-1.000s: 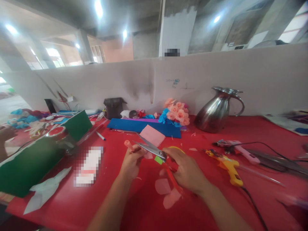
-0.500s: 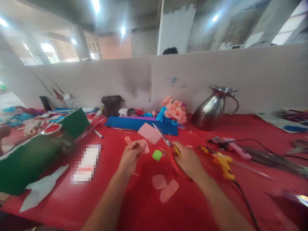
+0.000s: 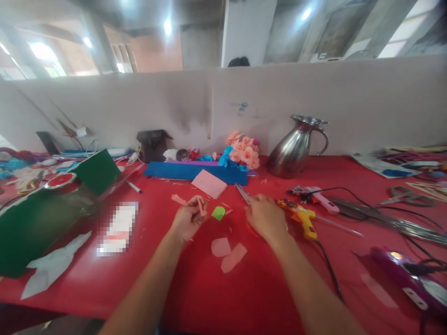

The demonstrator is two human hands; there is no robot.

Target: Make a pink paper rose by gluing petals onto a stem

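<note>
My left hand [image 3: 188,221] pinches a narrow, folded pink paper piece [image 3: 201,207] at its fingertips. Another strip of pink paper [image 3: 179,200] shows just beyond that hand; whether it is held too I cannot tell. My right hand [image 3: 267,218] is over the scissors [image 3: 242,193], low at the table, blades pointing away to the left; the palm covers most of the red handles. Between the hands lies a green paper petal shape [image 3: 218,213]. Nearer me are two pink paper petals [image 3: 221,247], and farther off a pink paper sheet [image 3: 209,183].
Right of my hand lie a yellow glue gun [image 3: 307,223], a pink glue gun [image 3: 326,202] and cables. A steel jug [image 3: 291,149] stands behind, beside a pink paper flower bunch [image 3: 244,151]. A green board [image 3: 38,232] and clear jar [image 3: 77,195] are at left.
The scissors and my right hand have gone down to the table, the hand now covering the handles. The pink paper in my left hand looks narrower and folded. The view has shifted right.
</note>
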